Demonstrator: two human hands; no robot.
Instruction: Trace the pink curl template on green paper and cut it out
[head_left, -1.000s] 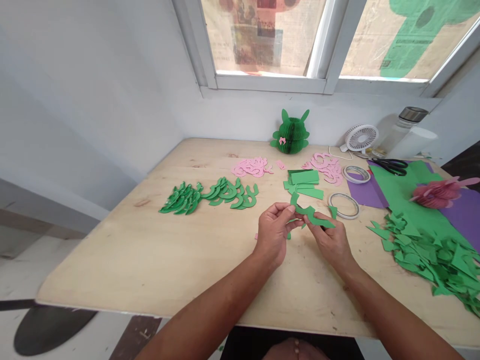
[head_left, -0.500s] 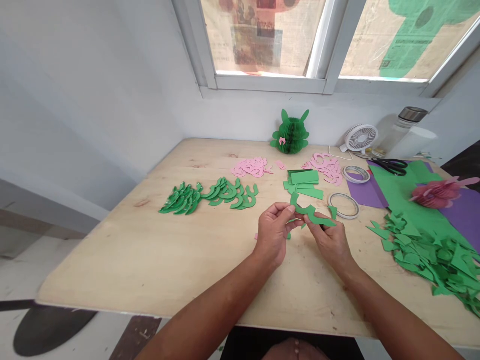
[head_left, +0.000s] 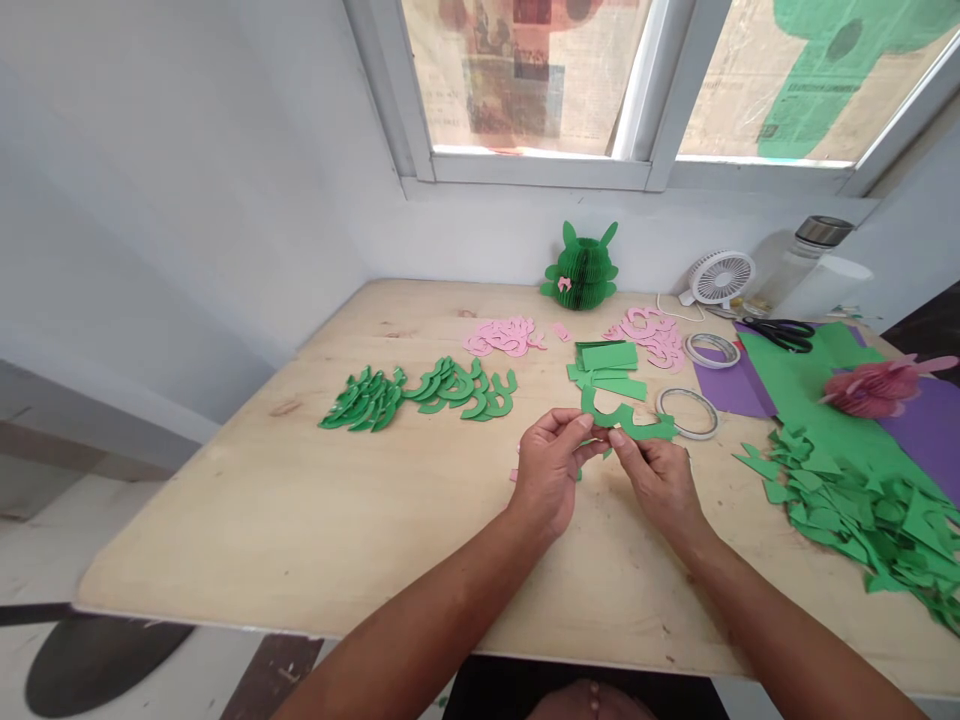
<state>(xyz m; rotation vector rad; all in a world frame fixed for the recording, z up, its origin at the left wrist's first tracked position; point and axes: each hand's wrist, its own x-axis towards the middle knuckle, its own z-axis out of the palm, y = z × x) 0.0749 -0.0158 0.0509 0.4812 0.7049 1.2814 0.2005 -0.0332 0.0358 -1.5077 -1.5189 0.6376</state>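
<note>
Pinched between the fingers of both hands is a green paper cutout [head_left: 637,427] with two scooped curves along its upper edge. My left hand [head_left: 551,460] grips its left part, thumb on top. My right hand [head_left: 660,475] holds its middle near the lower edge, fingers partly hidden behind the paper. Beyond the hands lie green paper strips [head_left: 609,357] in a loose stack. To the left, curved green cutouts [head_left: 457,385] overlap in a row beside another green pile [head_left: 364,400]. A small pink scrap [head_left: 514,474] shows by my left wrist.
Pink cutouts [head_left: 504,336] lie behind, near a green honeycomb paper figure [head_left: 581,270]. Two tape rolls [head_left: 688,412], black scissors [head_left: 780,333], a small fan [head_left: 720,277] and a bottle [head_left: 802,260] are right. Green scraps [head_left: 870,510] cover the right side, near a pink paper figure [head_left: 877,388].
The green cutout has turned in my fingers, its right part now flatter and facing me more. Both hands stay in nearly the same place.
</note>
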